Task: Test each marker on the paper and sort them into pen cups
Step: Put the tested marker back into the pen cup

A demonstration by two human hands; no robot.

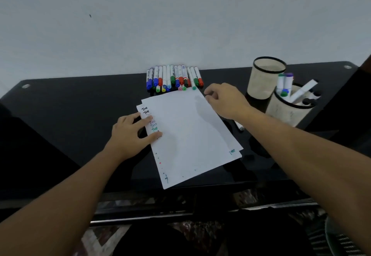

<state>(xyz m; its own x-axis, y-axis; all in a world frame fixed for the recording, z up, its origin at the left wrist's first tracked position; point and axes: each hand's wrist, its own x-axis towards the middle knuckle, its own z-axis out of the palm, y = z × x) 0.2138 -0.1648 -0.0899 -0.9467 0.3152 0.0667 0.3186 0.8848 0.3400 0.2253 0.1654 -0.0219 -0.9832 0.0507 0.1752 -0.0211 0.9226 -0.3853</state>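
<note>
A stack of white paper (190, 135) lies tilted in the middle of the black table (70, 105); a lower sheet shows coloured "Test" words at its left edge. My left hand (132, 133) presses flat on that left edge, fingers spread. My right hand (224, 99) hovers at the top right corner of the sheets with fingers curled; whether it pinches the paper is unclear. A row of several markers (174, 78) with coloured caps lies against the wall behind the paper. Two mesh pen cups stand at the right: the far cup (265, 79) looks empty, the near cup (289, 107) holds several markers.
One loose marker (240, 126) lies on the table under my right forearm, mostly hidden. A grey wall rises directly behind the table. The table's front edge runs below the paper, with patterned floor beneath it.
</note>
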